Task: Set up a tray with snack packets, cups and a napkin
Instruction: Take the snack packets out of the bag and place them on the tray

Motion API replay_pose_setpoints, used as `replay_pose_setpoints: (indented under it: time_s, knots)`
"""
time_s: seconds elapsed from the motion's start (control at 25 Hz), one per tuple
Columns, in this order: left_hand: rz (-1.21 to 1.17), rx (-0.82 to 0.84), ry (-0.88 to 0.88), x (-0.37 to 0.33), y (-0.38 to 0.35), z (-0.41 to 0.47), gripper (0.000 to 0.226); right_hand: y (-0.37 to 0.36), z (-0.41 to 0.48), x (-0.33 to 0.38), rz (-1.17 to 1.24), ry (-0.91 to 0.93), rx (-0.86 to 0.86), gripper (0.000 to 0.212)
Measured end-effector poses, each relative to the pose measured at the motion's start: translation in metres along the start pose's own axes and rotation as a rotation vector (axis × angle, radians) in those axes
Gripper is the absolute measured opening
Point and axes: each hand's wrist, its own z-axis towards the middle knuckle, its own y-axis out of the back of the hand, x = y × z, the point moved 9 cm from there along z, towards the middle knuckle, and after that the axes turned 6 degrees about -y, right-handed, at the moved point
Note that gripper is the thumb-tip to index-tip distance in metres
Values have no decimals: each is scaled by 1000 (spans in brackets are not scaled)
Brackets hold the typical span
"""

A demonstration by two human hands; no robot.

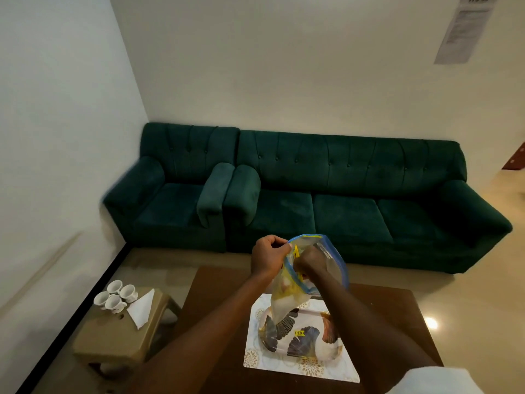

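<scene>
A clear zip bag (287, 297) with a blue rim hangs above the patterned tray (326, 348), yellow snack packets showing inside it. My left hand (268, 255) grips the bag's open rim on the left side. My right hand (311, 263) is inside the bag's mouth, fingers closed around something I cannot make out. The tray sits on a white placemat (255, 356) on the brown table (216, 294). Several white cups (115, 297) and a folded white napkin (142, 308) rest on a low beige stool (113, 336) to the left.
A dark green armchair (176, 194) and a long green sofa (355, 200) stand against the far wall behind the table. A white wall runs along the left. Glossy floor lies to the right of the table.
</scene>
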Motion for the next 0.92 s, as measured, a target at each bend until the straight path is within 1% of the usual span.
replay_pose_setpoints:
  time_s: [0.16,0.24,0.4,0.48,0.56,0.6,0.64,0.72,0.84,0.92]
  knots:
    - [47,-25,61,23,20,9,6,13,4,21,67,125,-41,21]
    - [58,-58,117,38,33,14,9,21,4,25,156,160,-48,21]
    - [77,-134,209,60,59,21,16,45,-4,31,460,255,-91,7]
    - [120,-182,257,77,76,23,19,56,-8,30,667,258,-102,13]
    - [127,-220,331,103,96,23,23,64,-7,26,828,243,-108,9]
    - [102,-232,378,119,104,22,24,66,-5,25,867,251,-101,7]
    - [54,-242,424,135,111,21,25,66,-3,25,885,259,-96,9]
    - [-80,-301,480,162,129,15,26,60,1,19,887,254,-100,9]
    - [-275,-432,565,226,161,10,36,19,17,4,804,209,-98,13]
    - [-388,-517,697,289,170,-12,42,-24,32,-14,784,127,-83,18]
